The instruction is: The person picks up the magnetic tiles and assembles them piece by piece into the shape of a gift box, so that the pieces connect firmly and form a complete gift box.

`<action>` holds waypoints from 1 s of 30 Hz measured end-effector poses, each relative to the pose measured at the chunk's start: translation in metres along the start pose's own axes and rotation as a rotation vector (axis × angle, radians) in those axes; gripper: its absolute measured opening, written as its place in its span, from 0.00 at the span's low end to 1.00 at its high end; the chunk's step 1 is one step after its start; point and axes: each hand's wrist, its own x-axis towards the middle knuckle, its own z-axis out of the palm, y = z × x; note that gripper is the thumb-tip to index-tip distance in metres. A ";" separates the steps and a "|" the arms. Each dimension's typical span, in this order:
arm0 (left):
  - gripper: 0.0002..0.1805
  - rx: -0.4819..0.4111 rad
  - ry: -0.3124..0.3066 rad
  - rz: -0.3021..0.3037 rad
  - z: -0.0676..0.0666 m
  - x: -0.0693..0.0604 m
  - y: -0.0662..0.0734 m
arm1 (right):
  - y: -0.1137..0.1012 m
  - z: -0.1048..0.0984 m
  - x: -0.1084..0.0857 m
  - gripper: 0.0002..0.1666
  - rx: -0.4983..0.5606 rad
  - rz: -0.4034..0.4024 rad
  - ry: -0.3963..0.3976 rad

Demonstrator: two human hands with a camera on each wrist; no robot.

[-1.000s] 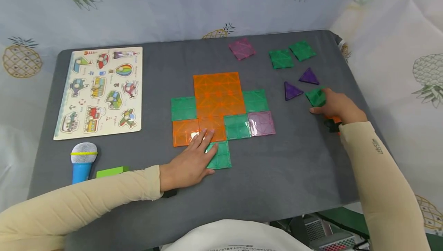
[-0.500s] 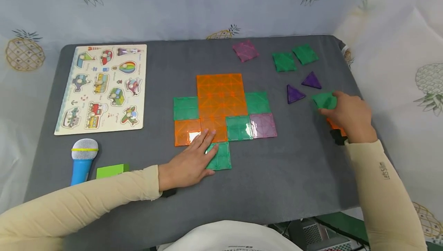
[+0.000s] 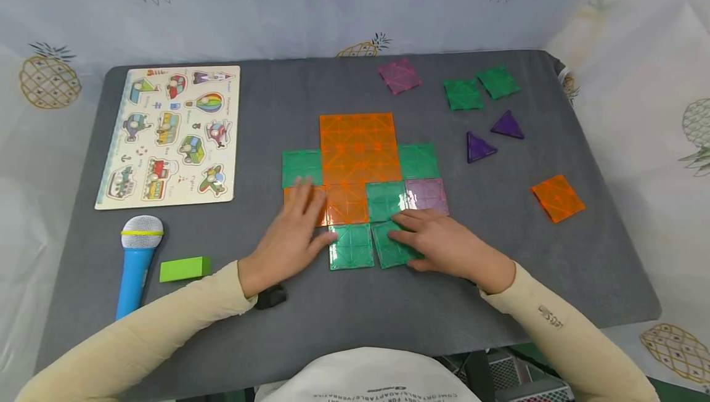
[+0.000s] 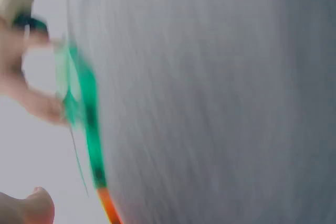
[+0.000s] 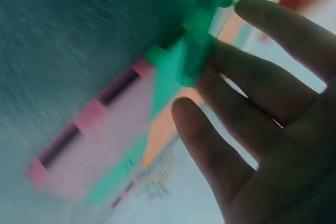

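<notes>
My left hand [image 3: 284,243] lies with straight, spread fingers over an orange tile [image 3: 320,213] at the flat pattern's left. At the lower right, my right hand [image 3: 456,246] holds a green square tile [image 3: 391,250] between fingers and thumb. That tile sits slightly turned beside another green tile [image 3: 351,255], under the pattern's green [image 3: 385,197] and pink [image 3: 426,193] tiles. Large orange tiles [image 3: 359,148] form the top centre. The left wrist view shows my right hand [image 4: 21,72] pinching green [image 4: 71,90]; the right wrist view shows my fingers [image 5: 197,135] near the blurred green tile [image 5: 197,45].
An orange tile [image 3: 558,198] lies at the right. Purple triangles [image 3: 480,147], green squares [image 3: 463,95] and a pink square [image 3: 400,76] are at the back right. A picture board [image 3: 169,137], blue microphone [image 3: 133,272] and light green block [image 3: 185,269] stand left.
My right hand has brought the green tile from the right side to the pattern's lower edge, uncovering the orange tile. My left hand has moved up and left off the lower green tile.
</notes>
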 end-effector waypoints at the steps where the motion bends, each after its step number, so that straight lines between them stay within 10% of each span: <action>1: 0.43 0.021 0.047 -0.058 -0.002 0.002 -0.005 | -0.001 0.004 0.003 0.37 -0.007 -0.002 -0.007; 6: 0.48 -0.029 -0.022 -0.279 -0.009 0.011 -0.021 | -0.005 0.018 0.012 0.43 0.055 0.066 -0.041; 17: 0.44 -0.446 0.002 -0.400 -0.016 0.011 -0.015 | -0.008 0.021 0.018 0.50 0.131 0.110 -0.090; 30: 0.44 -0.521 0.079 -0.292 -0.033 0.011 0.016 | 0.008 -0.005 0.051 0.34 0.196 0.112 -0.078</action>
